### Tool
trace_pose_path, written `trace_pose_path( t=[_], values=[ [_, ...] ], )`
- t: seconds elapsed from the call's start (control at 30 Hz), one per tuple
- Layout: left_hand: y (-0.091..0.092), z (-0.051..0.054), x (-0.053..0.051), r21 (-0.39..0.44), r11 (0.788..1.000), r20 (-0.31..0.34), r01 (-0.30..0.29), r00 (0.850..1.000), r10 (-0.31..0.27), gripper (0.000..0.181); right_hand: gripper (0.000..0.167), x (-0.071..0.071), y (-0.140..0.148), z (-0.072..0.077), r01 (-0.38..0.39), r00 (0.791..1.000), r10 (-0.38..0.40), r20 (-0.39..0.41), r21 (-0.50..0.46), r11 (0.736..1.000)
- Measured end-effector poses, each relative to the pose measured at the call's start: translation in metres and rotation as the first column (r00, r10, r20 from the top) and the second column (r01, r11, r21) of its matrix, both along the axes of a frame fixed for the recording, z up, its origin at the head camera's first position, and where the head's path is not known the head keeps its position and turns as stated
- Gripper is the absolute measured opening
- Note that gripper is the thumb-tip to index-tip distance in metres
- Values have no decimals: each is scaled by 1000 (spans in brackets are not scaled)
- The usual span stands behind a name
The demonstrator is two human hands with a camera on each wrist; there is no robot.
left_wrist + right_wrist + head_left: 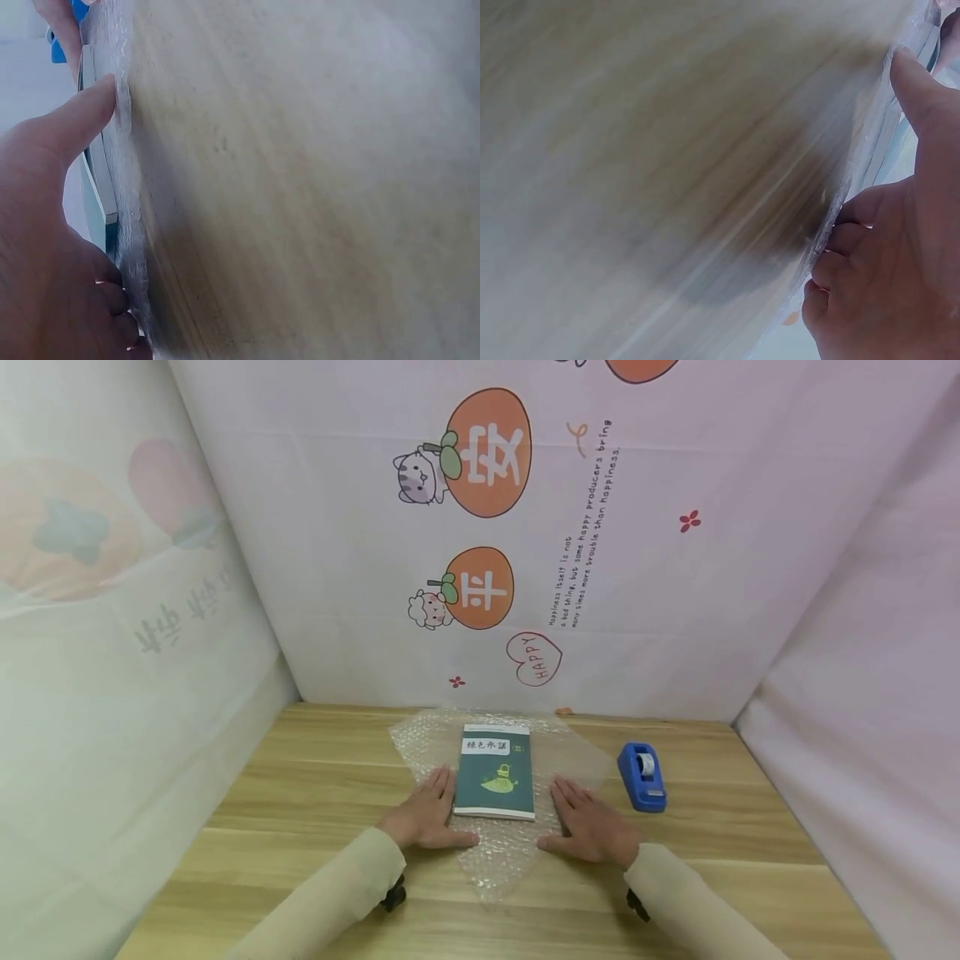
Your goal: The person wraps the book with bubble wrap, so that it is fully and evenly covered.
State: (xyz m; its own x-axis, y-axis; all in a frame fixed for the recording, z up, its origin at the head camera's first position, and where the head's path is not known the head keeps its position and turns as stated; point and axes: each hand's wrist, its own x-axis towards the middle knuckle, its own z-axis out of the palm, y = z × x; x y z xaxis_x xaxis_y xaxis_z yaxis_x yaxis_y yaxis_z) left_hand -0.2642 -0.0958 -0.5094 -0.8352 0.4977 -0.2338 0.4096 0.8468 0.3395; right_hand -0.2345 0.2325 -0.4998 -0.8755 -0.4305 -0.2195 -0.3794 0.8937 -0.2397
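A green book (493,772) with a pale title label and a yellow-green picture lies on a sheet of bubble wrap (498,864), turned so that one corner points toward the person. My left hand (429,817) rests flat on the wrap along the book's left side, thumb pointing inward below it. On the other side my right hand (592,827) lies on the wrap, a little apart from the book, its thumb also turned inward. In the left wrist view the book's page edge (101,176) shows behind the thumb. Neither hand grips anything.
A blue tape dispenser (642,777) with a roll of tape stands on the wooden table (315,802), right of the wrap. White printed cloth (360,552) hangs behind the table, and more cloth walls it in on both sides.
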Motion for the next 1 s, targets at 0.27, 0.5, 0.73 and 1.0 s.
trace_pose_path(
  t=[0.27,0.5,0.73,1.0],
  values=[
    [2,2,-2,-30,1000,-16,-7,1000,7,124,107,-1,-1,2,8,1000,-8,3,15,1000],
    [2,3,-1,-18,1000,-13,-8,1000,8,123,107,0,-1,2,9,1000,-10,12,14,1000],
    [1,1,0,-11,1000,-41,7,999,-8,123,108,1,-2,-1,16,1000,-17,10,25,1000],
    [2,4,0,-19,1000,-35,13,999,-13,122,106,-1,-4,-1,21,999,-21,25,31,999]
  ],
)
